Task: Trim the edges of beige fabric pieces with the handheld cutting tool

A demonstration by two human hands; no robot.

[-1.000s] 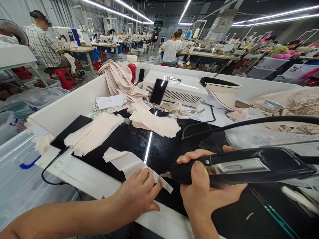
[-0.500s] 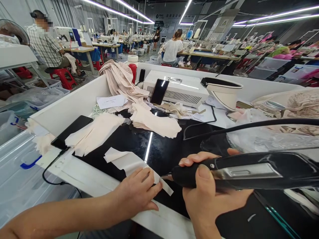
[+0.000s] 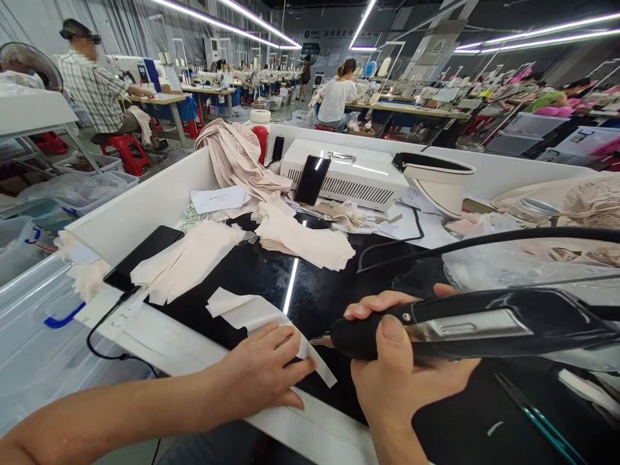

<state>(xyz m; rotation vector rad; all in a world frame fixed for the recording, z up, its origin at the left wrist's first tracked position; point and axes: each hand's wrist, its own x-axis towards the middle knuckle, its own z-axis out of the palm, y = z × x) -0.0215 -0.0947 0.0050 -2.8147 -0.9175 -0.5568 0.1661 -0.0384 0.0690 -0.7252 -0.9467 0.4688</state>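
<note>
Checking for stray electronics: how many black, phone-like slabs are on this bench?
2: one slab tilted up before the white box, another slab flat at left beside the fanned pale pieces. More may be hidden.

Pressing a strip to the black board with the left hand. Holding a black tool in the right hand, tip at the strip's right edge. Showing a cloth stack and phone at left, a second phone tilted before a white box on the far side, tweezers at near right, and a seated worker beyond.
</note>
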